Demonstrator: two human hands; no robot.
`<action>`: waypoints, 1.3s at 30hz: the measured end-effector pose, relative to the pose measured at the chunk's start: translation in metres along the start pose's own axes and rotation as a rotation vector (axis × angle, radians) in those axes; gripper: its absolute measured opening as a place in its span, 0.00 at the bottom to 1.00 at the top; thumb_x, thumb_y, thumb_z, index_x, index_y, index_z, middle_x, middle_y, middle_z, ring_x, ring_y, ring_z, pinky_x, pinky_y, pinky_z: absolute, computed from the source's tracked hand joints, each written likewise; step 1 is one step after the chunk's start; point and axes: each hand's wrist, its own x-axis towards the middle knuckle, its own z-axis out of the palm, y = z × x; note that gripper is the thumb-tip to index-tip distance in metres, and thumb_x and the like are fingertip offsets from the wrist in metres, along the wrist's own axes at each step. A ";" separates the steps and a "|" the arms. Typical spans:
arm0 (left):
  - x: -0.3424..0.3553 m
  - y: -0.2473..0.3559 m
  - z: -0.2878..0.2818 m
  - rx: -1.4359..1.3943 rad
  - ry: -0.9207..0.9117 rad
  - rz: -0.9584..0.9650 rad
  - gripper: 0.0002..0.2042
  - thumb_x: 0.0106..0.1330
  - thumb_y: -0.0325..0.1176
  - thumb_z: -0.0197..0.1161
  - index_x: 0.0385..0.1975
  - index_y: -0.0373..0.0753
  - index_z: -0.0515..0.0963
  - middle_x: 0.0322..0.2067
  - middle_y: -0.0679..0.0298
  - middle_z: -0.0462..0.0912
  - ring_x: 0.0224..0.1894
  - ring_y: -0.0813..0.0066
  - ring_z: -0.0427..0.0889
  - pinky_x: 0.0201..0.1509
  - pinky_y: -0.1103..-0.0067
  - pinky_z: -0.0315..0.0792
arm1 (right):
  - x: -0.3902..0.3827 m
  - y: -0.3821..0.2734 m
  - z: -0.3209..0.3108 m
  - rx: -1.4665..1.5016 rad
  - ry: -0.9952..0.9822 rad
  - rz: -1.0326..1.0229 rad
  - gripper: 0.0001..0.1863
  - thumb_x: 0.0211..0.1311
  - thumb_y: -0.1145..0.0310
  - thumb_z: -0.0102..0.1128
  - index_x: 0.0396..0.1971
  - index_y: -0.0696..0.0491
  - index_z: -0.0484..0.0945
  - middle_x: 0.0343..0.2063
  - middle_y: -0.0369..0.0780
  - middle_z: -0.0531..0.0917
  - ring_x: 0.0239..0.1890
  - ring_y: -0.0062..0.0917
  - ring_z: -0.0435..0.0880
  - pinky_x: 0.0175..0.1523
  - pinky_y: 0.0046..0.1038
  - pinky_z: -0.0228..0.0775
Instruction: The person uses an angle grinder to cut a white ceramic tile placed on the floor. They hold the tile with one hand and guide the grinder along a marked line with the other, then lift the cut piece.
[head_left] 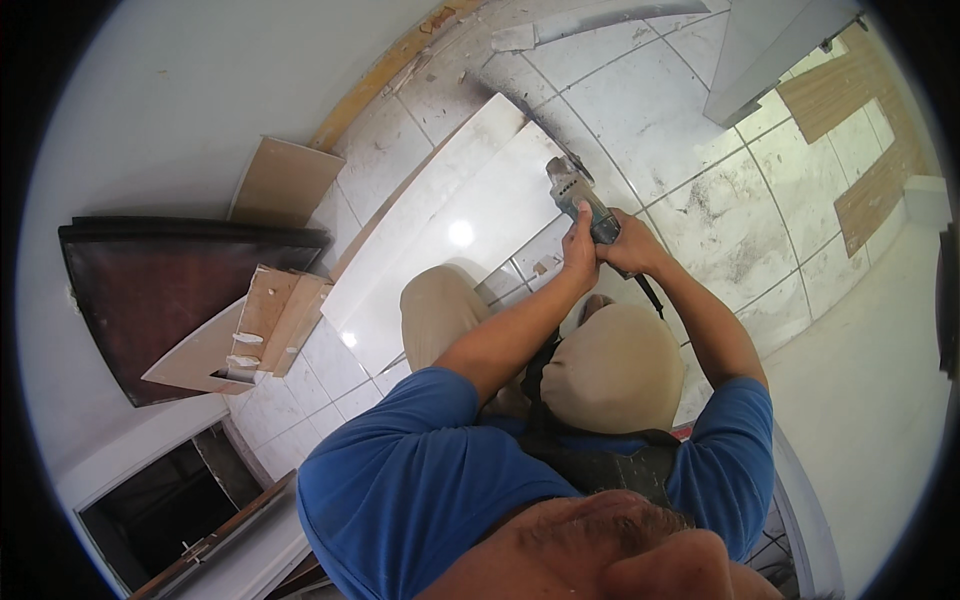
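Both my hands are closed around the body of an angle grinder [570,187], teal and grey with a dark cord trailing off the rear end. My left hand [580,248] wraps it from the left side, and my right hand [634,246] grips the rear part from the right. The grinder's head is at the right edge of a long, glossy white slab [425,240], near its far end. A line runs lengthwise along the slab. Whether the disc touches the slab or is spinning, I cannot tell. My left knee is beside the slab's near right edge.
Dark dust marks the white tiled floor [620,100] past the slab's far end. Against the left wall lean a dark red panel [160,300], a tan board [285,180] and wooden pieces [270,325]. Wood-look planks [850,90] lie at the far right, near a white door [755,60].
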 end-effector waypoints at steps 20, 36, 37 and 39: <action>-0.003 -0.014 0.002 -0.033 0.004 0.025 0.31 0.73 0.60 0.60 0.58 0.35 0.74 0.49 0.60 0.83 0.50 0.66 0.83 0.58 0.70 0.76 | -0.017 -0.005 -0.007 0.016 -0.005 0.028 0.34 0.45 0.55 0.73 0.51 0.61 0.79 0.42 0.54 0.88 0.47 0.45 0.89 0.54 0.38 0.80; 0.008 -0.008 -0.004 -0.024 -0.011 0.002 0.31 0.72 0.62 0.61 0.57 0.37 0.75 0.48 0.60 0.83 0.49 0.65 0.83 0.56 0.66 0.75 | -0.002 0.002 -0.001 0.017 0.023 -0.030 0.33 0.44 0.55 0.73 0.50 0.60 0.80 0.42 0.53 0.88 0.47 0.46 0.88 0.54 0.38 0.79; 0.007 -0.008 -0.004 -0.024 -0.015 0.006 0.31 0.72 0.62 0.61 0.57 0.36 0.75 0.48 0.60 0.83 0.49 0.65 0.83 0.56 0.67 0.75 | -0.002 0.002 -0.001 0.023 0.021 -0.029 0.33 0.44 0.55 0.73 0.50 0.60 0.80 0.42 0.53 0.88 0.47 0.45 0.88 0.54 0.38 0.79; 0.007 -0.007 -0.003 -0.024 -0.022 0.014 0.32 0.72 0.62 0.61 0.57 0.36 0.75 0.48 0.60 0.83 0.49 0.66 0.83 0.56 0.67 0.76 | -0.002 0.002 -0.001 0.027 0.018 -0.025 0.34 0.43 0.55 0.73 0.49 0.60 0.80 0.41 0.53 0.88 0.46 0.45 0.88 0.54 0.38 0.79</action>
